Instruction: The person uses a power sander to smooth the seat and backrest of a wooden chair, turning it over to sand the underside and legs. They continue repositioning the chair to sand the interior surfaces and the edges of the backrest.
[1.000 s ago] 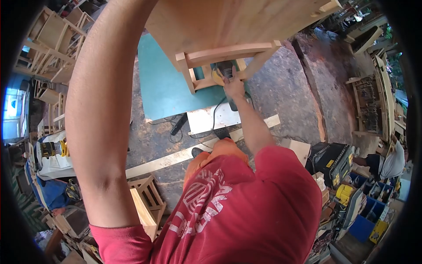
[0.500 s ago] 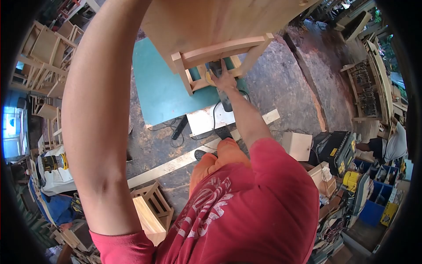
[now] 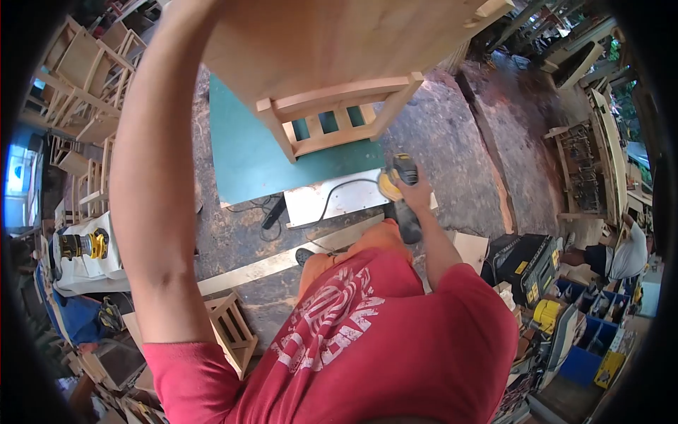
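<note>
A yellow-and-black orbital sander is in my right hand, which wraps round its body near my right thigh, apart from the furniture. Its dark rear part points back toward me. In front stands a pale wooden piece of furniture, with a broad flat panel above and a slatted frame at its lower end. My left arm reaches up past the panel's left side, and the hand itself is beyond the top of the view. Under the frame lies a green sheet.
A white board, a black power strip and cords lie on the floor. A long wooden plank crosses before my feet. Stacked chairs stand left. A black toolbox is at right, with another person beyond it.
My right hand has drawn the sander out from the slatted frame, back toward my body and to the right. The furniture sits slightly further left in view.
</note>
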Tool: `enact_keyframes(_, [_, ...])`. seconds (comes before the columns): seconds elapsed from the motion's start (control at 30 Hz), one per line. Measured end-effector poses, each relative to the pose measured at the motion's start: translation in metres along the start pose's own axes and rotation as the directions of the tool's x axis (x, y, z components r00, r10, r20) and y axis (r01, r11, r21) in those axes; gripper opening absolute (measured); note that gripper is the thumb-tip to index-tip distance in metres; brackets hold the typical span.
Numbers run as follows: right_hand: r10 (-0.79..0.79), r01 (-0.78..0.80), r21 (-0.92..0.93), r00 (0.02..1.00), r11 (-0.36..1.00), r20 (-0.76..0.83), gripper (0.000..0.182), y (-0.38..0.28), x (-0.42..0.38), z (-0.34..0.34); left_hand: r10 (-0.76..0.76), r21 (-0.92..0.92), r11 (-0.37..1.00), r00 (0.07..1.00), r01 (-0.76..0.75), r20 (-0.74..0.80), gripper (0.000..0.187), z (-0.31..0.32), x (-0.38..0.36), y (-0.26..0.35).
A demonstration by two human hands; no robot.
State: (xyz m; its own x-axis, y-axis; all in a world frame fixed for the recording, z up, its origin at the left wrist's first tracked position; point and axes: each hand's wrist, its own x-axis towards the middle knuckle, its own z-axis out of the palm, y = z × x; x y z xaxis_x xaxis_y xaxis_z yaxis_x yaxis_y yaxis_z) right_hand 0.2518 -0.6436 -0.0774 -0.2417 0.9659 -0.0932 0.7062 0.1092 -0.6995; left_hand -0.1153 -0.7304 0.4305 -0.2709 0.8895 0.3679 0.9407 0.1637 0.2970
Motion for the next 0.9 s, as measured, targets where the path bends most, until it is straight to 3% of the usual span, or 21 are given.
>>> enact_keyframes(0.1, [0.017,-0.017,-0.014,0.999,1.000,0.048,0.096,0.005,0.042,-0.055,-0.065,0.049,0.997,0.998,0.066,-0.008,0.060,0.001,-0.002,0.023])
enact_keyframes(0.13, [0.039,-0.038,-0.009,0.995,0.999,0.089,0.096,0.008,0.063,-0.073,0.019,0.091,0.996,0.971,0.003,-0.239,0.056,0.020,-0.005,0.024])
enact_keyframes(0.17, [-0.085,0.081,0.050,0.993,0.995,0.083,0.096,0.047,0.102,-0.067,-0.085,0.015,0.996,0.986,0.088,-0.146,0.052,0.020,0.006,0.022])
enact_keyframes(0.2, [-0.088,0.083,0.056,0.992,0.995,0.095,0.096,0.054,0.134,-0.072,-0.235,-0.075,0.970,0.972,0.233,-0.021,0.056,0.019,0.021,-0.026])
enact_keyframes(0.23, [-0.206,0.201,0.050,0.965,0.978,0.160,0.096,0.052,0.167,-0.077,-0.239,-0.130,0.965,0.969,0.230,-0.057,0.057,0.021,0.023,-0.054])
enact_keyframes(0.27, [-0.318,0.313,0.058,0.922,0.948,0.219,0.097,0.047,0.200,-0.086,-0.240,-0.119,0.965,0.970,0.234,-0.039,0.059,0.020,0.024,-0.044])
enact_keyframes(0.3, [-0.371,0.338,0.170,0.899,0.926,0.232,0.092,0.035,0.228,-0.093,-0.195,-0.057,0.980,0.977,0.191,-0.086,0.058,0.019,0.023,-0.050])
enact_keyframes(0.37, [-0.434,0.354,0.299,0.861,0.886,0.267,0.088,0.034,0.269,-0.081,-0.258,0.111,0.961,0.966,0.254,0.020,0.061,0.002,0.021,-0.071])
enact_keyframes(0.4, [-0.485,0.402,0.310,0.832,0.861,0.269,0.087,0.029,0.305,-0.074,-0.281,0.178,0.940,0.956,0.292,-0.087,0.063,0.000,0.017,-0.084])
enact_keyframes(0.43, [-0.485,0.361,0.378,0.817,0.852,0.313,0.087,0.013,0.329,-0.076,-0.392,0.070,0.914,0.914,0.400,-0.107,0.063,-0.004,0.015,-0.090])
enact_keyframes(0.5, [-0.461,0.271,0.449,0.794,0.851,0.395,0.086,0.001,0.345,-0.064,-0.486,0.071,0.866,0.867,0.494,-0.106,0.063,-0.015,0.007,-0.099])
enact_keyframes(0.67, [-0.592,0.349,0.498,0.631,0.794,0.501,0.085,-0.048,0.395,-0.041,-0.604,0.039,0.791,0.790,0.610,-0.103,0.064,-0.022,-0.006,-0.099])
enact_keyframes(0.73, [-0.572,0.350,0.463,0.621,0.814,0.536,0.085,-0.056,0.396,-0.033,-0.617,-0.103,0.786,0.783,0.609,-0.079,0.064,-0.022,-0.015,-0.108])
enact_keyframes(0.8, [-0.628,0.435,0.454,0.500,0.778,0.596,0.083,-0.064,0.413,-0.011,-0.650,-0.052,0.760,0.758,0.648,-0.055,0.064,-0.026,-0.013,-0.100])
enact_keyframes(0.83, [-0.640,0.366,0.525,0.417,0.768,0.645,0.089,-0.069,0.418,0.001,-0.675,-0.003,0.737,0.737,0.676,-0.028,0.063,-0.030,-0.015,-0.099])
enact_keyframes(0.9, [-0.675,0.444,0.514,0.386,0.734,0.629,0.090,-0.070,0.419,0.023,-0.730,-0.077,0.682,0.684,0.727,0.000,0.061,-0.034,-0.017,-0.100])
